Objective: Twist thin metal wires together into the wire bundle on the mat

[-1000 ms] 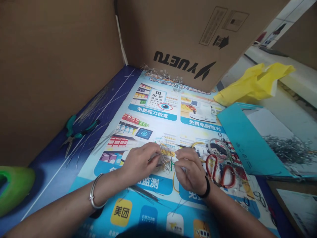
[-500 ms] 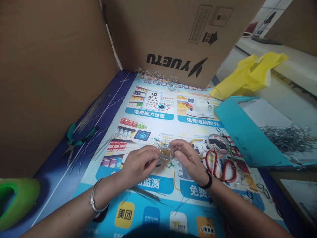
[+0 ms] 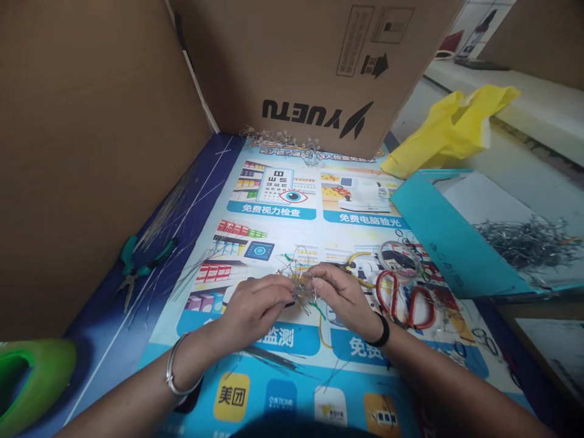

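A small openwork piece of bent silvery wire (image 3: 302,286) with bits of green is held between my two hands, above the printed poster sheet. My left hand (image 3: 256,304) is closed, with thumb and fingertips pinching its left side. From the other side, my right hand (image 3: 343,298) pinches its right edge. The fingers partly cover the piece, so its full shape is hidden. Loose dark wire lengths (image 3: 274,358) lie on the sheet below my hands. Just right of my right hand are red-handled scissors (image 3: 422,307) and yellow-handled pliers (image 3: 358,261).
Teal-handled pliers (image 3: 132,267) and thin straight wires (image 3: 166,207) lie at left, near a green ring-shaped object (image 3: 50,371). A teal box (image 3: 449,237) with tangled wire (image 3: 524,243) stands right, below a yellow bag (image 3: 451,131). Cardboard panels (image 3: 292,67) wall the back and left.
My right-hand fingers have drawn in and curled closer round the wire piece, which has turned a little. The whole view has shifted slightly.
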Tool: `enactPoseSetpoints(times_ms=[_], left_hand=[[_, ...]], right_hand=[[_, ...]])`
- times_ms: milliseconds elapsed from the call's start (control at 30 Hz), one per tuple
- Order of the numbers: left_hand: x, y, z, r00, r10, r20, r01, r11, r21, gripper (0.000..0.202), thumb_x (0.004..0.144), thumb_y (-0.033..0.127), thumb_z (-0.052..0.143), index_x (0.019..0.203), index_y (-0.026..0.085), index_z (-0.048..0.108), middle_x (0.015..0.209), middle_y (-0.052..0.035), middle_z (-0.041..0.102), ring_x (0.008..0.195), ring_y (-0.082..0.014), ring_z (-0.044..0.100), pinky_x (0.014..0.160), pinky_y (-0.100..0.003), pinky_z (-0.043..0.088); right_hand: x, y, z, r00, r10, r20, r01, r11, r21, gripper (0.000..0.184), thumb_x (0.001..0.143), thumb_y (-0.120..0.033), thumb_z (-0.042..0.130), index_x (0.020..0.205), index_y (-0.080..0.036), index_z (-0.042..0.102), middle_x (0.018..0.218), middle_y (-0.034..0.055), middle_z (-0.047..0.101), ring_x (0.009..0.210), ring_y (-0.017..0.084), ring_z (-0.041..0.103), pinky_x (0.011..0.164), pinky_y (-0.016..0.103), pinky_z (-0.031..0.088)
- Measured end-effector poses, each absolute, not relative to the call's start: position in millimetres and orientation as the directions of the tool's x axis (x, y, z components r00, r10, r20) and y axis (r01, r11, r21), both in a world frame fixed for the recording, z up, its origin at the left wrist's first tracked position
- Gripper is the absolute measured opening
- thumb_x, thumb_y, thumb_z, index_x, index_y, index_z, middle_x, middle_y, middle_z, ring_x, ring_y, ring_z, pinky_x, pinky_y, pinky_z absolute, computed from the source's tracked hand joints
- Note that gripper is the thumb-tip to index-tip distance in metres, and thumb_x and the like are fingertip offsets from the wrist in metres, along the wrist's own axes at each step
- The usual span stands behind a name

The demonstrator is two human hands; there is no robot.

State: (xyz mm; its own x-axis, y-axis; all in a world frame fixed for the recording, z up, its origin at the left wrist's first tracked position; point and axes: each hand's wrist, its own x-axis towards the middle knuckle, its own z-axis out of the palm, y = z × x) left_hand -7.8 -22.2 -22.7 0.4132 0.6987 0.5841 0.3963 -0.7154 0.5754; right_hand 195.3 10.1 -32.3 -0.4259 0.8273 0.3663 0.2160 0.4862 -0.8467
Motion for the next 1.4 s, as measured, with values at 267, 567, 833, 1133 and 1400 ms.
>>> enactPoseSetpoints(times_ms=[267, 567, 833, 1133, 1400], left_hand=[[-4.3, -28.0, -11.9, 0.309, 0.849, 0.429, 0.406, -0.526, 0.748, 0.01, 0.083, 0.015, 0.056, 0.092, 0.017, 0.06, 0.082, -0.0036, 0.068, 0.06, -0.0092, 0.058, 0.055, -0.021, 0.05], [9.3, -26.2, -2.6, 0.117, 0.99, 0.082, 0.18, -0.103, 0.978, 0.011, 0.077, 0.019, 0.06, 0.086, 0.017, 0.054, 0.076, -0.0012, 0.067, 0.068, -0.0116, 0.065, 0.06, -0.022, 0.055], [16.9, -31.4, 9.4, 0.071, 0.993, 0.098, 0.358, -0.117, 0.926, 0.016, 0.075, 0.014, 0.057, 0.09, 0.018, 0.052, 0.073, 0.0017, 0.062, 0.057, -0.0079, 0.055, 0.053, -0.019, 0.045], [25.6, -39.4, 11.8, 0.081, 0.952, 0.295, 0.481, -0.296, 0.825, 0.031, 0.077, 0.009, 0.055, 0.105, 0.02, 0.052, 0.075, 0.002, 0.064, 0.062, -0.0099, 0.056, 0.065, -0.025, 0.047], [24.0, -39.2, 12.7, 0.046, 0.959, 0.278, 0.362, -0.276, 0.891, 0.028, 0.078, 0.012, 0.056, 0.104, 0.019, 0.055, 0.077, 0.0008, 0.061, 0.068, -0.0107, 0.055, 0.065, -0.024, 0.046]], right_hand=[[193.8, 4.6, -31.9, -0.369, 0.849, 0.379, 0.255, 0.484, -0.837, 0.016, 0.091, -0.028, 0.048, 0.094, -0.018, 0.061, 0.08, 0.0028, 0.066, 0.071, 0.013, 0.062, 0.064, 0.025, 0.051], [194.5, 0.5, -29.1, -0.375, 0.818, 0.435, 0.277, 0.547, -0.79, 0.017, 0.091, -0.027, 0.049, 0.095, -0.018, 0.062, 0.085, 0.0051, 0.068, 0.078, 0.015, 0.064, 0.069, 0.026, 0.052], [193.1, -5.4, -20.0, -0.345, 0.867, 0.36, 0.301, 0.465, -0.833, 0.022, 0.091, -0.031, 0.046, 0.099, -0.019, 0.062, 0.092, 0.0062, 0.07, 0.084, 0.017, 0.066, 0.074, 0.028, 0.053], [193.8, -7.7, -8.3, -0.246, 0.926, 0.286, 0.386, 0.364, -0.848, 0.023, 0.09, -0.032, 0.045, 0.101, -0.019, 0.062, 0.096, 0.007, 0.07, 0.088, 0.018, 0.065, 0.077, 0.03, 0.05], [198.7, -5.1, 2.5, -0.336, 0.934, 0.121, 0.244, 0.21, -0.947, 0.024, 0.091, -0.037, 0.045, 0.097, -0.02, 0.06, 0.071, 0.0003, 0.06, 0.058, 0.012, 0.054, 0.056, 0.025, 0.043]])
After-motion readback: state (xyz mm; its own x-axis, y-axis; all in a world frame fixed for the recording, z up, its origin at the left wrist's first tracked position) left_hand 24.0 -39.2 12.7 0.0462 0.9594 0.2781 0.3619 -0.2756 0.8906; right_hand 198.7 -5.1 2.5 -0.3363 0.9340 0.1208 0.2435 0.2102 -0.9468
